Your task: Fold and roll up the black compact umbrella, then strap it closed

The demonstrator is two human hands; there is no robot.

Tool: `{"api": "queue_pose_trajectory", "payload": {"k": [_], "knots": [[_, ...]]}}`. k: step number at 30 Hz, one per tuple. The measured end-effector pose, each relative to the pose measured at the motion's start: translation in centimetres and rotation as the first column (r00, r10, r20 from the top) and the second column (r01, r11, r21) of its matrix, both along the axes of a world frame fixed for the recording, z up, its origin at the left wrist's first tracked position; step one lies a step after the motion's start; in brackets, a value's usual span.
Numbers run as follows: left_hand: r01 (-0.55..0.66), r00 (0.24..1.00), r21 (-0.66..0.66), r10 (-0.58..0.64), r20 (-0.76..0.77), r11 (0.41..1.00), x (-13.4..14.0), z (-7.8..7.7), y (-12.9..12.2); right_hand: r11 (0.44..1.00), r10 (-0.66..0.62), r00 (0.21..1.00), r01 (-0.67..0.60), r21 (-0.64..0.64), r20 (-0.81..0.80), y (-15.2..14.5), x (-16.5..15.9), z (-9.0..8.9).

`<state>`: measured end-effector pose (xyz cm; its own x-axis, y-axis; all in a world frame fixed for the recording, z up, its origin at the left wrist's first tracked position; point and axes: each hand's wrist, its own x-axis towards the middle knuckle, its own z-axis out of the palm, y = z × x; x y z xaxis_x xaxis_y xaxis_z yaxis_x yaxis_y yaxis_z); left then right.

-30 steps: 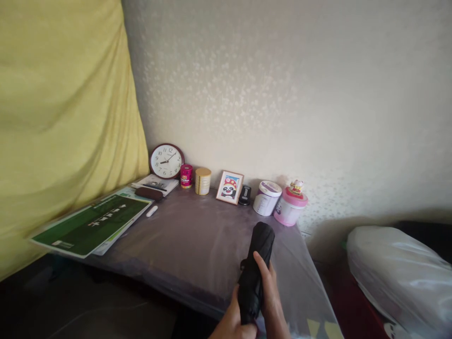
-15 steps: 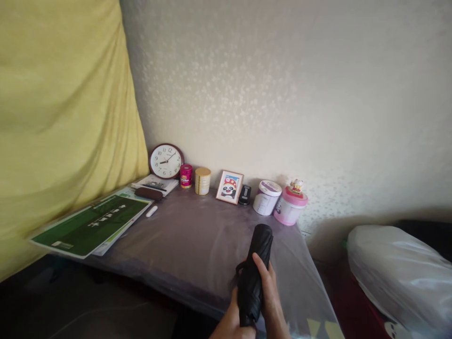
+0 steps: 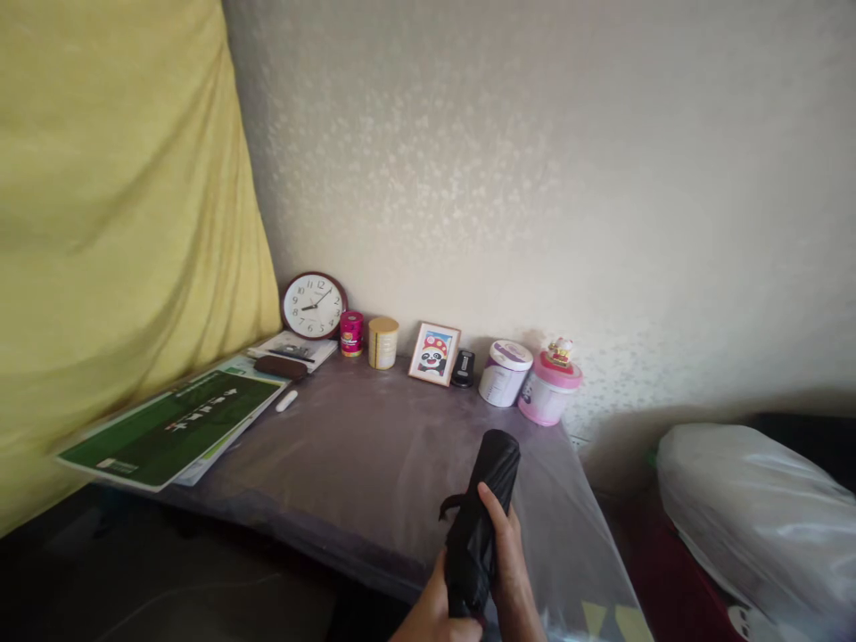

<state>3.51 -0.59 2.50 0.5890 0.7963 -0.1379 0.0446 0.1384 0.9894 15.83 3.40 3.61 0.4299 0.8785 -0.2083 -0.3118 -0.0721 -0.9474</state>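
Note:
A black folded umbrella (image 3: 480, 526) points up and away from me over the table's near right part, its strap (image 3: 449, 506) sticking out to the left. My left hand (image 3: 442, 611) is closed around its lower end, with the thumb near the bottom edge of the view. Higher up, my right hand (image 3: 506, 544) grips the canopy from the right side, one finger lying along the cloth. Most fingers of both hands are hidden behind the umbrella.
Along the wall on the table (image 3: 361, 455) stand a clock (image 3: 314, 305), a pink can (image 3: 351, 334), a yellow-lidded can (image 3: 383, 343), a panda picture frame (image 3: 434, 354), a white tub (image 3: 506, 374) and a pink tub (image 3: 549, 392). Green sheets (image 3: 174, 428) lie left; a plastic-wrapped bundle (image 3: 755, 508) sits right.
The umbrella's strap now stands out farther to the left, and the canopy looks slightly looser. Both hands keep their hold, the umbrella having dropped a little.

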Motion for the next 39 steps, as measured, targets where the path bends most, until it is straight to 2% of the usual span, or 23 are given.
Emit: {"api": "queue_pose_trajectory", "payload": {"k": [3,5,7,8,10,12,14,15,18,21,23,25,27,29,30,32,33,34,36,37,39], "knots": [[-0.088,0.963,0.212,0.138,-0.231,0.973,0.7,-1.8,0.1,1.000,0.004,0.994,-0.005,0.005,0.113,0.2,-0.1,0.3],[-0.085,0.889,0.264,0.192,-0.414,0.961,0.8,-2.6,0.2,1.000,-0.017,0.988,0.016,0.006,0.156,0.3,-0.3,0.2],[-0.075,0.869,0.302,0.211,-0.448,0.950,0.5,-2.6,0.3,0.999,-0.031,0.987,0.033,-0.008,0.156,0.4,-0.3,-0.1],[-0.073,0.900,0.312,0.197,-0.390,0.947,0.3,-2.3,0.4,0.999,-0.033,0.989,0.036,-0.017,0.141,0.3,-0.3,-0.3],[-0.066,0.979,0.270,0.114,-0.168,0.961,-0.3,-1.2,0.4,0.999,-0.012,0.995,0.015,-0.035,0.095,0.3,-0.1,-0.8],[0.025,0.999,0.004,-0.025,0.047,1.000,-0.9,0.1,0.4,0.999,0.028,0.999,-0.026,-0.046,0.046,0.2,0.1,-1.2],[0.058,0.991,-0.112,-0.043,0.129,0.992,-1.1,1.0,0.3,0.997,0.059,0.998,-0.058,-0.047,0.023,0.1,0.3,-1.3],[0.059,0.991,-0.118,-0.044,0.127,0.991,-1.1,1.2,0.2,0.997,0.063,0.998,-0.062,-0.043,0.028,0.2,0.3,-1.3],[0.000,0.999,0.042,-0.001,0.037,0.999,-0.7,0.4,0.1,0.998,0.055,0.994,-0.054,-0.009,0.093,0.2,0.0,-0.9],[-0.075,0.973,0.288,0.134,-0.189,0.955,-0.3,-1.5,0.3,0.999,0.044,0.986,-0.043,-0.008,0.158,0.2,-0.5,-0.5],[-0.054,0.916,0.367,0.193,-0.352,0.929,-0.3,-2.2,0.5,0.999,0.041,0.986,-0.036,-0.031,0.160,0.2,-0.8,-0.5],[-0.031,0.903,0.386,0.191,-0.384,0.922,-0.7,-1.7,0.7,0.999,0.040,0.990,-0.035,-0.039,0.133,0.1,-0.9,-0.6],[-0.034,0.955,0.346,0.133,-0.266,0.938,-1.3,-0.2,0.8,0.999,0.042,0.993,-0.038,-0.036,0.111,0.0,-0.9,-0.7],[-0.033,0.990,0.138,0.051,-0.131,0.990,-1.7,1.6,0.8,0.999,0.040,0.993,-0.035,-0.041,0.107,0.0,-0.8,-0.8],[-0.054,0.991,0.058,0.061,-0.117,0.997,-1.7,2.3,0.9,0.998,0.038,0.993,-0.033,-0.046,0.114,0.0,-0.8,-0.9],[-0.096,0.983,0.018,0.098,-0.157,0.995,-1.5,2.6,1.2,0.998,0.038,0.988,-0.031,-0.052,0.151,0.2,-0.7,-1.0],[-0.128,0.971,0.052,0.136,-0.198,0.990,-1.4,2.2,1.4,0.998,0.038,0.982,-0.030,-0.049,0.187,0.3,-0.5,-1.1],[-0.161,0.956,0.146,0.191,-0.223,0.976,-1.2,1.6,1.7,0.999,0.039,0.971,-0.030,-0.039,0.237,0.4,-0.3,-1.3],[-0.186,0.923,0.408,0.302,-0.240,0.894,-0.9,0.0,2.5,0.999,0.029,0.930,-0.032,0.001,0.365,0.6,0.3,-1.9],[-0.177,0.908,0.476,0.329,-0.258,0.862,-0.9,-0.7,2.8,0.999,0.011,0.902,-0.026,0.029,0.432,0.8,0.6,-2.3],[-0.117,0.870,0.533,0.345,-0.352,0.838,-0.8,-1.8,3.4,0.996,-0.055,0.825,0.009,0.085,0.563,1.0,1.3,-3.4]]}}
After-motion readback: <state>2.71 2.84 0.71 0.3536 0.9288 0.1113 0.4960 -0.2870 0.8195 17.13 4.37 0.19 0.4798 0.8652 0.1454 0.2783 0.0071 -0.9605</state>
